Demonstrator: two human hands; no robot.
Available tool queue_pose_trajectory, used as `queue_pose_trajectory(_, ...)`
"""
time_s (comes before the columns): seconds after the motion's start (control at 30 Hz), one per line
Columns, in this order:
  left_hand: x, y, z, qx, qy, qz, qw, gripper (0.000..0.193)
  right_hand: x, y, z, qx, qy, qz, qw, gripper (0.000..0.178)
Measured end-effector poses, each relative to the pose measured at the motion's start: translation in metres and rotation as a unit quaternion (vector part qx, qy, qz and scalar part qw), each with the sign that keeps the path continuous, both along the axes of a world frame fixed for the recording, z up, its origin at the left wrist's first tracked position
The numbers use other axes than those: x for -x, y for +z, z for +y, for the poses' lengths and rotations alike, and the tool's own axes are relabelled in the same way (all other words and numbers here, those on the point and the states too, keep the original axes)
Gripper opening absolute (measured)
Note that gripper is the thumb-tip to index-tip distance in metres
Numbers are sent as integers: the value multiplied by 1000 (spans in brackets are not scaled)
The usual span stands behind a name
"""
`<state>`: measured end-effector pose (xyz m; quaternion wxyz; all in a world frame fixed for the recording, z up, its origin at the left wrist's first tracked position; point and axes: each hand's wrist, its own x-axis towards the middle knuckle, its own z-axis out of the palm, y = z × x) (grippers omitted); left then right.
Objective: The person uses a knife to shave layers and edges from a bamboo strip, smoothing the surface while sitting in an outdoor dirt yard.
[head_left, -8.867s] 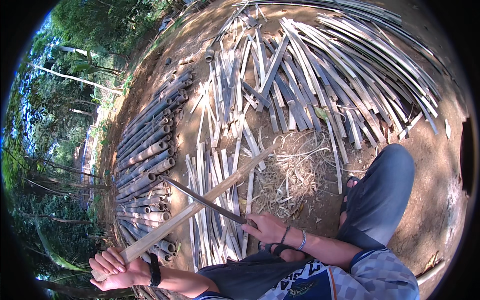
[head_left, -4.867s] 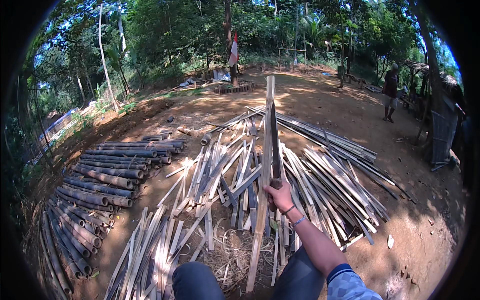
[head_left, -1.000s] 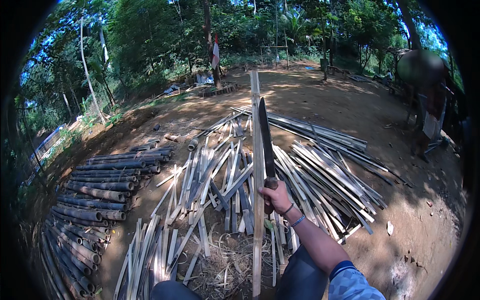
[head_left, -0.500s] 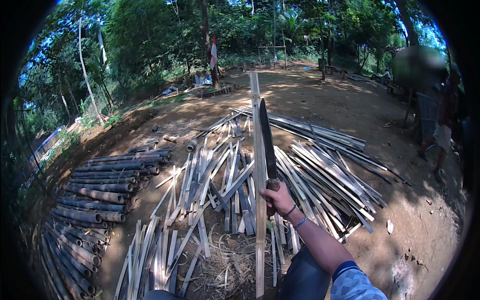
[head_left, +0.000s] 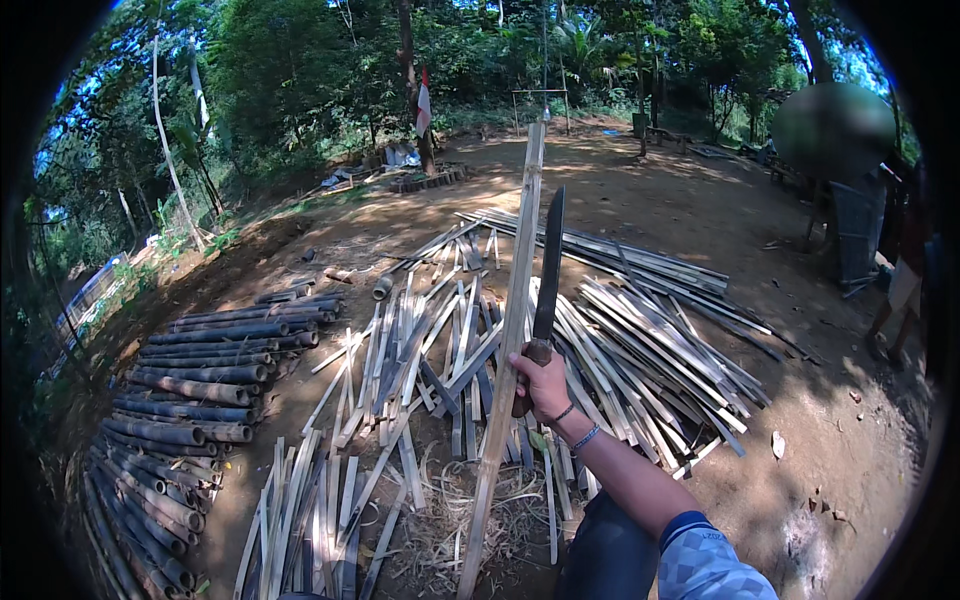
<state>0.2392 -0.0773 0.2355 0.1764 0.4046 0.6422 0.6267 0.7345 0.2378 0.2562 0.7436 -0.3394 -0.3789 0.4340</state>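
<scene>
My right hand (head_left: 543,386) is closed round the handle of a machete (head_left: 549,270), whose dark blade points up and away from me. Just left of the blade a long pale bamboo strip (head_left: 508,330) stands tilted, its top leaning to the right. The strip passes close beside my right fingers; I cannot tell whether they touch it. Its lower end runs out of the bottom of the picture. My left hand is not in view. Below the machete, thin curled shavings (head_left: 470,535) cover the ground.
Split bamboo strips lie in a loose pile (head_left: 400,370) ahead and another pile (head_left: 650,370) to the right. Dark round bamboo poles (head_left: 190,390) are stacked at left. A person (head_left: 900,290) is at the far right. A flag (head_left: 424,105) is by a tree.
The bamboo strip has tipped, its top moving right and its lower end left. My right hand and the machete have shifted slightly up; the blade now leans right. The person at right has moved.
</scene>
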Motion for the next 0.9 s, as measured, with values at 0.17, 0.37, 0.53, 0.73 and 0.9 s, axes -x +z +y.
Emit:
queue_pose_trajectory(0.17, -157, 20, 38, 122, -536, 22, 835, 61, 31, 8, 9, -15, -48, 89, 995, 17)
queue_pose_trajectory(0.37, -196, -77, 153, -54, -408, -311, 856, 80, 107, -2, -11, 20, -39, 198, 979, 13)
queue_pose_trajectory(0.53, -142, -33, 181, -262, -249, -458, 812, 84, 174, -24, -36, 114, 2, 301, 947, 17)
queue_pose_trajectory(0.73, -62, 35, 182, -383, -152, -411, 813, 44, 253, -62, -71, 279, 97, 421, 858, 17)
queue_pose_trajectory(0.9, -48, 74, 185, -404, -139, -319, 846, 50, 290, -108, -96, 368, 209, 413, 807, 19)
